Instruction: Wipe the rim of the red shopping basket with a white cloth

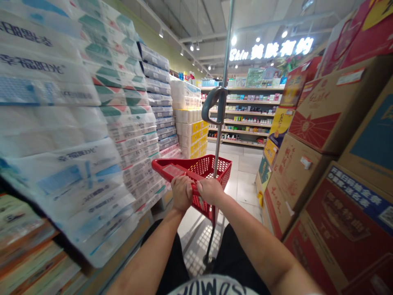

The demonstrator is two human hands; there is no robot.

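Head view: left hand and right hand both curled around handle of red cart. Cart ahead, between paper packs and boxes. Apparently pushing step; next calls for even grip, straight steering.

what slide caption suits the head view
Hands gripping a red shopping basket between stacked wrapped packs and cardboard boxes.
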